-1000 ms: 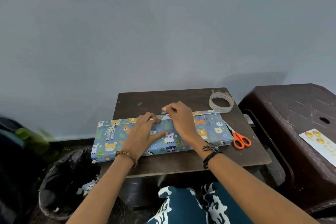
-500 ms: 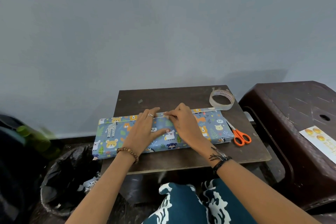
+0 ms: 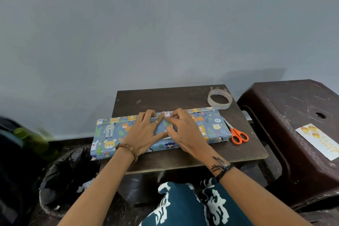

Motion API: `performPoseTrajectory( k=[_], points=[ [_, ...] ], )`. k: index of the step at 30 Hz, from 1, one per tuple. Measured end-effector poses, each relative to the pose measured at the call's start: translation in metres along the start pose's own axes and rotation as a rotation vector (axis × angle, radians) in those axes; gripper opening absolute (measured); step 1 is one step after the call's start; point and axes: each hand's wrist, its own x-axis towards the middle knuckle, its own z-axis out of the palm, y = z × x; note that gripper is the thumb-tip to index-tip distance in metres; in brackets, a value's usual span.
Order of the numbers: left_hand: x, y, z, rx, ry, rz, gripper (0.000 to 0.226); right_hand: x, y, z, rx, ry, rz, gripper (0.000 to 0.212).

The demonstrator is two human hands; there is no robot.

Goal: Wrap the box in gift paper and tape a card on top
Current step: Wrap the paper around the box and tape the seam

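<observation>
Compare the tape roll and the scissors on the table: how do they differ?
The tape roll is a pale, see-through ring; the scissors have orange handles. The tape roll lies beyond the wrapped box, the scissors at its right end. Both rest untouched on the table.

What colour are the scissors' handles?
Orange, on the scissors in the head view.
</observation>
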Motion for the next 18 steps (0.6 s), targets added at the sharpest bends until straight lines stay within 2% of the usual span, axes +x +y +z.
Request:
performPoseTrajectory(
  k=[4, 10, 15, 18],
  points=[
    [0.002, 0.007, -0.002, 0.043, -0.005, -0.016, 0.128, -0.002, -0.001, 0.0, 0.035, 0.04, 0.01, 0.06],
    [0.012, 0.018, -0.009, 0.176, -0.041, -0.064, 0.139, 0.0, 0.0, 0.002, 0.084, 0.077, 0.105, 0.033],
    [0.027, 0.019, -0.015, 0.238, -0.084, -0.056, 0.093, 0.002, -0.001, 0.004, -0.061, 0.032, 0.064, 0.061],
    [0.032, 0.02, -0.02, 0.232, -0.151, -0.065, 0.071, 0.001, -0.002, 0.003, -0.058, 0.036, 0.045, 0.059]
  ],
)
